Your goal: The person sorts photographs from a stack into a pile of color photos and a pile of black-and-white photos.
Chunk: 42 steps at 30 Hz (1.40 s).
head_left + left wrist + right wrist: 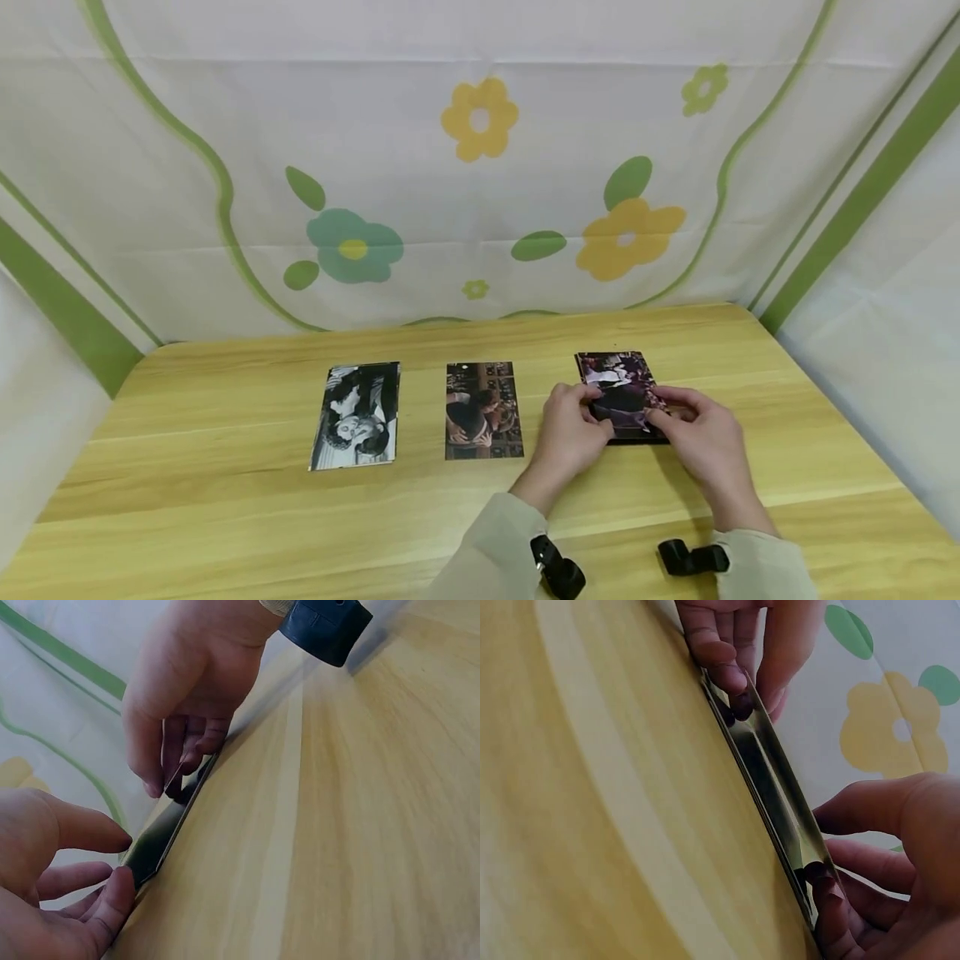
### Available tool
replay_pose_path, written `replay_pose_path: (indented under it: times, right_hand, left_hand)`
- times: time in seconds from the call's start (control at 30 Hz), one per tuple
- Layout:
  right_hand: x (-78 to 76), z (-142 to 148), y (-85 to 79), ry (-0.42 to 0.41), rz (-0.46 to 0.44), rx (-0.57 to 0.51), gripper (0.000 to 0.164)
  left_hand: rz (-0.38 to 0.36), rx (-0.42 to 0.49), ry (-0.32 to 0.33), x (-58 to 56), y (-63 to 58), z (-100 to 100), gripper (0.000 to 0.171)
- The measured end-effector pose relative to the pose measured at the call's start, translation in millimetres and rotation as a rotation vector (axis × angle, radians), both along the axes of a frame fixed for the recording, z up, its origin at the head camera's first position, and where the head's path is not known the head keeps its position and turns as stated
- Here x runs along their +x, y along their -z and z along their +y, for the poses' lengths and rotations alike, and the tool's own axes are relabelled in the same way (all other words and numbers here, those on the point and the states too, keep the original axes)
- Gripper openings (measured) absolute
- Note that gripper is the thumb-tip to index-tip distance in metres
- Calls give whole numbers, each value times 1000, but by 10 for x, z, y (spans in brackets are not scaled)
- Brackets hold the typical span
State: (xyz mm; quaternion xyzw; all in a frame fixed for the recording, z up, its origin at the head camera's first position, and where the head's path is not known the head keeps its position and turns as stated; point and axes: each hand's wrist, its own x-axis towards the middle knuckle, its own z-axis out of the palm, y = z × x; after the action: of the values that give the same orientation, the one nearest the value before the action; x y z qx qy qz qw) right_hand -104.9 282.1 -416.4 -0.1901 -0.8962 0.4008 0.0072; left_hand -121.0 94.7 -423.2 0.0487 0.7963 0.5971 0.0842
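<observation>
On the right of the table, my left hand (573, 429) and right hand (705, 442) pinch a dark, purplish photo card (618, 379) by its two sides. In the right wrist view, this card is raised slightly over a thin pile of cards (759, 814), with a narrow gap between. My right fingers (832, 919) reach in at the near end of that gap, and the left ones at the far end. Thumbs and fingers cover parts of the card's edges. The pile's lower cards are mostly hidden.
A colour photo card (483, 408) showing people lies mid-table. Left of it is a small stack of cards (358, 417) topped by a black-and-white photo. The wooden table (225, 517) meets a white flowered cloth (420, 192) at the back and sides.
</observation>
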Motion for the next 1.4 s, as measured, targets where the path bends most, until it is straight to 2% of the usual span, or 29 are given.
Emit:
replay_pose_path:
  times: [0.2,0.4,0.53,0.67,0.77,0.97,1.17,1.3,1.4]
  right_hand:
    - [-12,-30,-9,-37,-3,32,49]
    - [71,77,-31,-3,-35,66,49]
    - [106,124,-35,13,-34,79,49]
    - [121,100,-19,16,-4,94,45]
    - [109,36,-21,-19,28,78,44]
    - [88,-208,-98,-152,66,-61,50]
    - [105,-612,-175,-248,69,-195,48]
    - [72,-873,-210,-285,91,-209,46]
    - [33,-1057,-218,-298,117,-187,44]
  left_hand:
    - [13,-42,-14,9,-5,-48,38]
    - [-50,0,0,63,-11,31,36]
    - [-51,4,-25,97,-29,43,36]
    - [-39,9,-41,141,-97,-20,34]
    - [-25,16,-54,169,-176,-120,32]
    - [8,24,-108,200,-263,-501,31]
    - [-82,52,-213,354,-288,-1083,35]
    - [-142,105,-259,416,-316,-1452,38]
    - [-162,155,-327,444,-312,-1667,39]
